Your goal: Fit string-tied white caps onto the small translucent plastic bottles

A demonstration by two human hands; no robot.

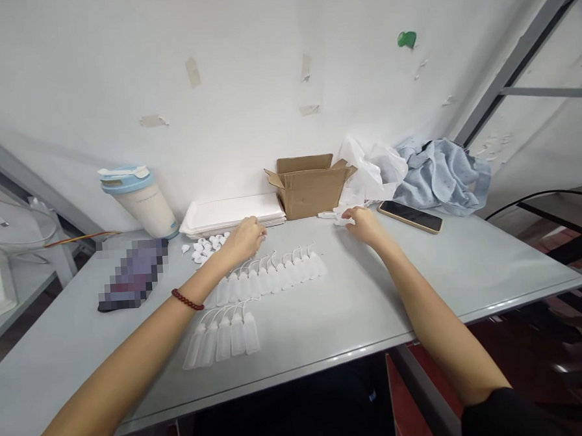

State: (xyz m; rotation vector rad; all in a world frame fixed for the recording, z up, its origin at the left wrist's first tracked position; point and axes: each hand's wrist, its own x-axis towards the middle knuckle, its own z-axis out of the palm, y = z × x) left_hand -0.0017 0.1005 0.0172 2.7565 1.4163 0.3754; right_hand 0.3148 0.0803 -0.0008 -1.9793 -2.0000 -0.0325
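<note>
My left hand (246, 240) is above the far row of small translucent plastic bottles (275, 279), beside a pile of small white caps (205, 247). Its fingers are pinched together; whatever is between them is too small or hidden to name. At the back of the table, my right hand (364, 224) curls its thumb and fingers round a small white plastic piece (340, 220). Other white pieces (326, 215) lie just left of it. Thin white strands rise from the bottle tops. A shorter row of bottles (223, 338) lies nearer the front edge.
Behind my hands stand a stack of white trays (232, 211) and an open cardboard box (312, 194). Right of these are a white plastic bag (373, 168), a blue cloth (440, 177) and a phone (410, 216). A tumbler (146, 203) and a blurred dark pouch (135, 275) sit left.
</note>
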